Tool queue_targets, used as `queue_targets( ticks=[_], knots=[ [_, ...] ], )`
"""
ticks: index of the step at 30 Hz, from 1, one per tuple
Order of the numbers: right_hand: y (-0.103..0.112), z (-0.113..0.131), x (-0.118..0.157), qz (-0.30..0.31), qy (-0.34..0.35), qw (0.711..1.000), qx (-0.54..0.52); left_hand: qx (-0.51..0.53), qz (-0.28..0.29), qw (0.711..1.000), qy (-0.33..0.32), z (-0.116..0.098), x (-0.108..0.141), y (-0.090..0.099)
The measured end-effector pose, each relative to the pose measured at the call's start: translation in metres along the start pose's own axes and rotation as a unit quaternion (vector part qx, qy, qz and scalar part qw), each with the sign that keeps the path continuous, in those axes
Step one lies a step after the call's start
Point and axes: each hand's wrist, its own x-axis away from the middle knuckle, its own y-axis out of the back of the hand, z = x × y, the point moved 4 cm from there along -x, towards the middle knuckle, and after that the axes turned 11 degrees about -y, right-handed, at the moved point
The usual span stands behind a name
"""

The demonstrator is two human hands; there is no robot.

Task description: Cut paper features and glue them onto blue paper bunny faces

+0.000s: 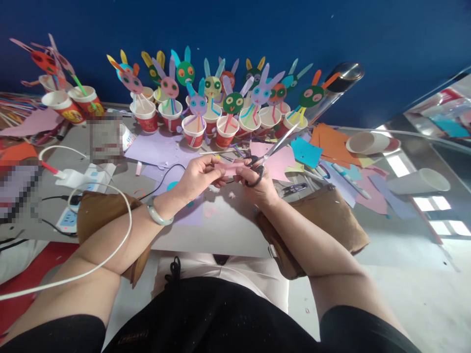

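Note:
Between my two hands a small folded-looking strip of pink paper [231, 169] is held above the table. My left hand [200, 177], with a pale bangle [160, 214] at the wrist, pinches its left end. My right hand [262, 187] grips its right end with the thumb and fingers. The same hand carries scissors [276, 149] by their dark handles, the blades pointing up and away to the right, clear of the strip. Behind the blades lies a larger pink sheet [283, 165]. Purple paper [158, 152] is spread beyond my left hand.
Several red-and-white paper cups [194, 132] with rabbit-faced paper figures stand along the blue wall [235, 29]. At left are a power strip [91, 179] and a looping white cable [129, 220]. Brown cloth [316, 223] lies under my right forearm; orange paper [333, 144] and cups [419, 181] are farther right.

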Motion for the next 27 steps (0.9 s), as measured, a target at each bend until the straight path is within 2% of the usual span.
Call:
queue_targets(
  ticks=[7,12,19,24,27],
  knots=[
    [0.0,-0.001,-0.004,0.004,-0.022,0.998,-0.051,0.034,0.03,0.999,-0.02,0.001,-0.001,-0.002],
    [0.001,0.002,-0.003,0.021,-0.011,0.998,-0.051,0.044,0.051,0.998,-0.006,0.001,0.0,-0.003],
    [0.007,-0.002,-0.004,0.059,0.07,0.996,-0.019,0.033,0.036,0.998,0.043,0.009,-0.001,-0.001],
    [0.009,-0.003,-0.003,0.018,0.069,0.997,0.007,0.035,0.092,0.991,0.094,0.012,0.003,-0.006],
    [0.01,-0.003,-0.003,-0.027,0.057,0.998,0.012,0.034,0.086,0.992,0.088,0.011,0.003,-0.005]
  ],
)
